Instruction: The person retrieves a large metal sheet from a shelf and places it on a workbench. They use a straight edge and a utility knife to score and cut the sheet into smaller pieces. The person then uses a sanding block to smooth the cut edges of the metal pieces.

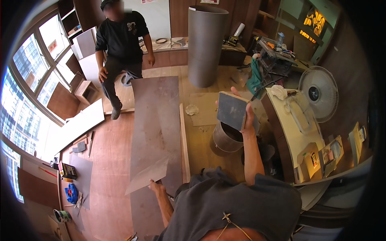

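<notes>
My left hand (155, 185) grips the near corner of a thin grey-brown laminate offcut (148, 174) that sticks out to the left above the floor. My right hand (248, 116) is raised and holds a dark grey square board piece (231, 110) by its right edge, face toward me. A long brown laminate sheet (157, 124) lies on the floor in front of me, with a light wooden strip (184, 144) along its right side. Below the raised board stands a curved metal-coloured cylinder (224, 139).
Another person in black clothes (120, 44) sits at the far left on white boards. A tall grey cylinder (205, 44) stands at the back. A white counter (295, 132) with a fan (317, 94) is on the right. Tools and scraps (70, 176) lie by the window at left.
</notes>
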Demonstrator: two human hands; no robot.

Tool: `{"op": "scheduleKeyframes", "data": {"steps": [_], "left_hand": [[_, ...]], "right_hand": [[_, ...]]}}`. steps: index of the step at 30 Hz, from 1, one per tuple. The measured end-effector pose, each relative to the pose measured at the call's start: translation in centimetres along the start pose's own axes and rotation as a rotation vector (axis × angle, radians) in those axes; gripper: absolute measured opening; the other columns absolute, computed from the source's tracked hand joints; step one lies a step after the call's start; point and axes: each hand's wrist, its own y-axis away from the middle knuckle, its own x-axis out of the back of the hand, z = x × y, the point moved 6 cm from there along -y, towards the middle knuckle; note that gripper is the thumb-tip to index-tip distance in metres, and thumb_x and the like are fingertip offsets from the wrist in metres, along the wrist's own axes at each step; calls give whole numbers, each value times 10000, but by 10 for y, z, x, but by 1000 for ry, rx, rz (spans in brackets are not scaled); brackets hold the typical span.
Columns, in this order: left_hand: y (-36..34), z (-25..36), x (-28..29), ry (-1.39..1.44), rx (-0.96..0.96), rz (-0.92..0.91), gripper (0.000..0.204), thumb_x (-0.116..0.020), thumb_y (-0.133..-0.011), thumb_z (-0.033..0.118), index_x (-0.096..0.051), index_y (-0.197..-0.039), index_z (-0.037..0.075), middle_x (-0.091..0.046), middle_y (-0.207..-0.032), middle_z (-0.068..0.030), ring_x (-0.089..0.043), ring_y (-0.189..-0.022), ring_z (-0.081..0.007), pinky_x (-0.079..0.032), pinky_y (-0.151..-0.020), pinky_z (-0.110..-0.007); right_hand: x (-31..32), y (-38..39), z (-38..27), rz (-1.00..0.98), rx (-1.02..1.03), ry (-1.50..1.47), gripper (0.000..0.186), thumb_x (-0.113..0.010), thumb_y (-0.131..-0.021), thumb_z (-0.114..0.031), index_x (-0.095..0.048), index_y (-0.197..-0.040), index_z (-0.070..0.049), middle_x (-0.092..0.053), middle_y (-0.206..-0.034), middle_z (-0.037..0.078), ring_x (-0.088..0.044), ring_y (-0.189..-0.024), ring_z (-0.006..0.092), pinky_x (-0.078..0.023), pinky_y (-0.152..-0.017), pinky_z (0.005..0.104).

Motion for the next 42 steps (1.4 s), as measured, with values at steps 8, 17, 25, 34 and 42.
{"op": "scheduleKeyframes", "data": {"steps": [8,17,25,34,42], "left_hand": [[8,3,-13,-34,30,-23,368,-499,-1011,96,-391,-1354,15,-581,-1254,-164,-661,-1071,-304,-629,-842,-460],[18,-2,-18,-32,4,-167,295,-481,-1020,95,-444,-1294,-6,-599,-1213,-154,-667,-1044,-295,-621,-855,-447],[29,11,-16,-104,-39,-113,262,-501,-1012,106,-493,-1251,-3,-621,-1138,-124,-678,-977,-261,-622,-826,-428],[25,16,-8,-90,-89,-96,318,-504,-1008,101,-477,-1313,16,-618,-1188,-139,-672,-1022,-278,-617,-845,-433],[38,10,-15,-93,-50,-99,328,-494,-1012,104,-473,-1313,-24,-610,-1208,-154,-664,-1051,-289,-597,-891,-421]], "right_hand": [[-46,-6,-72,58,477,938,1127,-746,-824,-615,-169,-1607,-46,-405,-1537,193,-414,-1409,313,-336,-1155,430],[-48,12,-14,25,158,818,1165,-767,-802,-603,-132,-1618,-65,-388,-1548,221,-425,-1409,342,-312,-1166,439],[-65,37,39,-1,-45,639,1161,-791,-784,-569,-138,-1625,-107,-410,-1531,221,-417,-1409,352,-318,-1160,444],[-66,42,34,-79,-78,667,1092,-800,-807,-512,-198,-1613,-87,-415,-1531,211,-403,-1424,319,-299,-1179,415],[-73,62,57,-181,-235,630,1022,-793,-822,-510,-280,-1587,-67,-405,-1556,165,-400,-1429,281,-292,-1182,387]]}}
